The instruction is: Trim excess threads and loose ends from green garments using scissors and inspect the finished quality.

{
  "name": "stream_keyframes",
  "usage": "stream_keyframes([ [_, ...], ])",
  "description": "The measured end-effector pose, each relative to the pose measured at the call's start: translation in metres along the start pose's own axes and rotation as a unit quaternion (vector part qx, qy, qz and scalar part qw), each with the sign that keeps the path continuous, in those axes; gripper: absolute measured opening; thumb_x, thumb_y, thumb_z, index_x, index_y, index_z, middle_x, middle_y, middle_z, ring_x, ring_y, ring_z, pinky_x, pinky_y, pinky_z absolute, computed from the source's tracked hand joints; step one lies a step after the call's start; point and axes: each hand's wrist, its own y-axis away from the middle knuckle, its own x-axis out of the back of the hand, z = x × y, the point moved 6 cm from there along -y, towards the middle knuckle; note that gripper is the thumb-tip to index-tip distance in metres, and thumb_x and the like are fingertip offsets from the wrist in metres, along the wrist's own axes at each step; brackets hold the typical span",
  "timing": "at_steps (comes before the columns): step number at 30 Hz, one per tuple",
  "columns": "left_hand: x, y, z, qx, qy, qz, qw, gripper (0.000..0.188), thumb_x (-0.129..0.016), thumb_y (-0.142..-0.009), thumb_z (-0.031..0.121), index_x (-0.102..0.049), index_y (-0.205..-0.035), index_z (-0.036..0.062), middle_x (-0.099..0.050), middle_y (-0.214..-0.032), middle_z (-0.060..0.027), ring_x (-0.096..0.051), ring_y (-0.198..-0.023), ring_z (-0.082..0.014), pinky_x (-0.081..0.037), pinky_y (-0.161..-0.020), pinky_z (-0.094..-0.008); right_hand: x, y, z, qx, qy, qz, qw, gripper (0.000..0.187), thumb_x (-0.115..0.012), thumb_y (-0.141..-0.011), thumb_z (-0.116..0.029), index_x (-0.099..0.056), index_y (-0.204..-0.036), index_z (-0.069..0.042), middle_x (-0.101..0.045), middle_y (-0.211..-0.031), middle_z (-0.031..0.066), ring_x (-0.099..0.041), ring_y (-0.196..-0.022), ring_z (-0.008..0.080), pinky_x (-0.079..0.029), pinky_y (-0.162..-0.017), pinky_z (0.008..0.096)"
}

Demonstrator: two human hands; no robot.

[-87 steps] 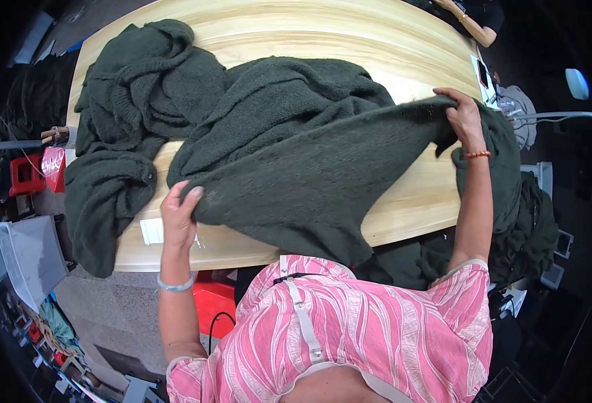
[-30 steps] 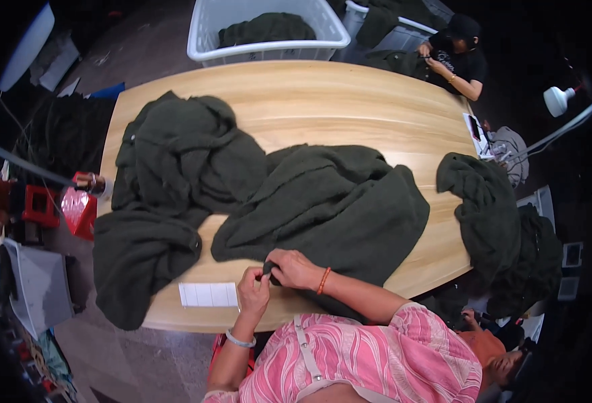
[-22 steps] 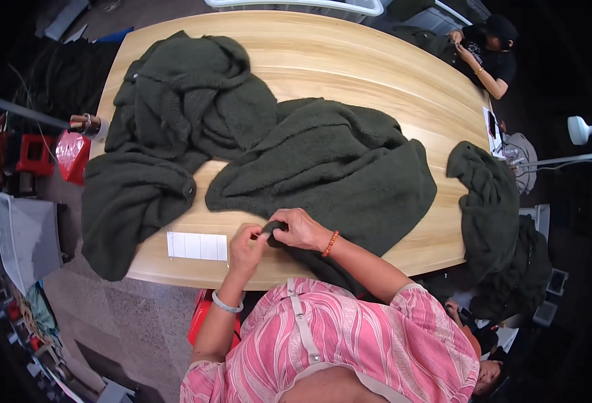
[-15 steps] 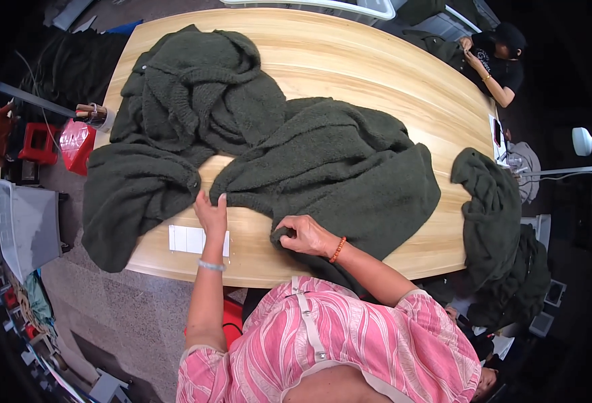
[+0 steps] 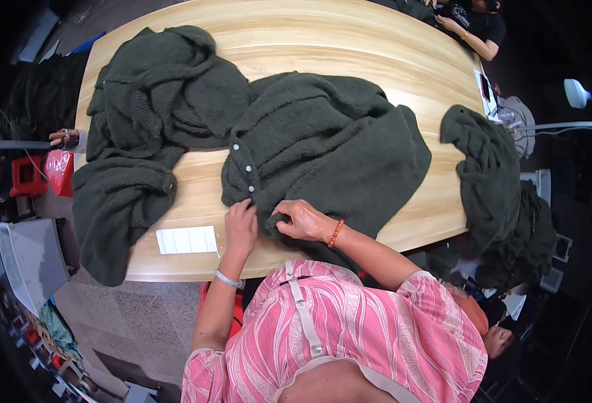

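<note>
A dark green knitted cardigan (image 5: pixel 323 148) lies spread on the table in front of me. Three shiny round buttons (image 5: pixel 248 169) show along its left edge. My left hand (image 5: pixel 241 230) has its fingers curled at the lower end of that buttoned edge, pinching the knit. Just to the right, my right hand (image 5: pixel 304 220) grips a bunched piece of the cardigan's near edge between thumb and fingers. Under both hands, the fingertips are partly hidden by cloth.
More dark green knitwear (image 5: pixel 155 101) lies heaped at the left, and another piece (image 5: pixel 487 174) hangs over the right edge. A white paper strip (image 5: pixel 187 240) rests near my left forearm. A pen cup (image 5: pixel 74 140) stands at the left edge. A co-worker (image 5: pixel 467 27) sits far right.
My left hand has moved from open beside the cardigan onto its edge and closed there. The edge now shows its buttons. My right hand keeps its grip. The whole view has shifted slightly.
</note>
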Motion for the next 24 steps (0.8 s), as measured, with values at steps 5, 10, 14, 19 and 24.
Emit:
stream_keyframes([
  [5, 0.0, -0.006, -0.026, 0.145, 0.093, 0.01, 0.985, 0.015, -0.065, -0.083, 0.0, -0.065, -0.097, 0.0011, -0.063, -0.089, -0.0132, -0.061, -0.083, -0.0298, -0.05, -0.073, -0.0364, -0.007, 0.006, 0.009, -0.029, 0.017, -0.043, 0.998, 0.028, -0.058, -0.08, -0.016, -0.063, -0.098, 0.004, -0.064, -0.1, 0.0231, -0.061, -0.095, 0.0399, -0.048, -0.088, 0.0449],
  [10, 0.009, 0.0, -0.016, 0.07, 0.059, 0.009, 0.996, 0.02, -0.065, -0.08, -0.005, -0.063, -0.099, 0.0005, -0.058, -0.086, -0.0109, -0.059, -0.072, -0.0223, -0.049, -0.062, -0.0312, 0.002, 0.022, 0.013, -0.039, 0.049, -0.041, 0.997, 0.027, -0.059, -0.08, -0.016, -0.062, -0.098, 0.003, -0.064, -0.101, 0.0226, -0.062, -0.096, 0.0397, -0.049, -0.088, 0.0453],
  [14, 0.0, 0.014, -0.042, 0.21, 0.12, 0.026, 0.97, 0.024, -0.064, -0.079, -0.007, -0.062, -0.102, 0.0004, -0.055, -0.086, -0.0112, -0.057, -0.07, -0.0222, -0.048, -0.062, -0.0298, 0.004, 0.033, 0.016, -0.06, 0.09, -0.066, 0.992, 0.025, -0.059, -0.079, -0.014, -0.063, -0.097, 0.002, -0.065, -0.101, 0.0217, -0.062, -0.095, 0.0397, -0.05, -0.086, 0.0458],
  [19, 0.001, -0.002, -0.036, 0.172, 0.063, 0.031, 0.983, 0.024, -0.065, -0.079, -0.003, -0.062, -0.102, 0.0011, -0.057, -0.089, -0.0143, -0.058, -0.08, -0.0293, -0.048, -0.072, -0.0369, 0.016, 0.05, 0.01, -0.059, 0.083, -0.023, 0.995, 0.022, -0.057, -0.075, -0.012, -0.065, -0.091, 0.001, -0.065, -0.099, 0.0208, -0.063, -0.093, 0.0398, -0.05, -0.084, 0.0463],
  [24, -0.012, 0.013, -0.078, 0.158, -0.026, 0.024, 0.987, 0.023, -0.071, -0.075, 0.005, -0.067, -0.097, 0.0022, -0.062, -0.098, -0.0161, -0.058, -0.092, -0.0358, -0.046, -0.084, -0.0437, 0.008, 0.052, -0.001, -0.028, 0.07, -0.008, 0.997, 0.026, -0.056, -0.07, -0.015, -0.066, -0.089, -0.002, -0.065, -0.097, 0.0193, -0.063, -0.089, 0.0393, -0.051, -0.08, 0.0459],
])
